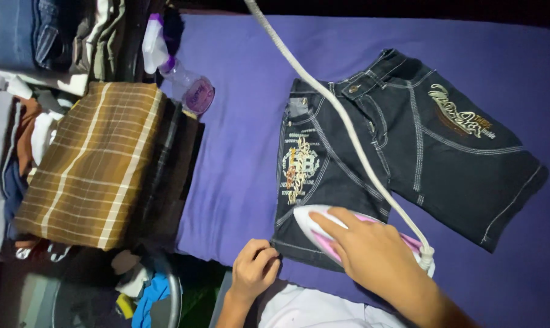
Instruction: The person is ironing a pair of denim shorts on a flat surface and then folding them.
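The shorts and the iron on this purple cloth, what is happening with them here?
A person is ironing dark denim shorts spread flat on a purple cloth. The right hand grips a white and pink iron that sits on the lower edge of one leg, its cord running across the shorts. The left hand pinches the hem beside the iron. A folded brown plaid cloth and a spray bottle lie to the left.

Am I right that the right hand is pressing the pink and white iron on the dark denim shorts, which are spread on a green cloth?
Not quite: the cloth is purple, not green, as the head view shows. The rest stands: the right hand presses the pink and white iron on the dark denim shorts spread on that cloth.
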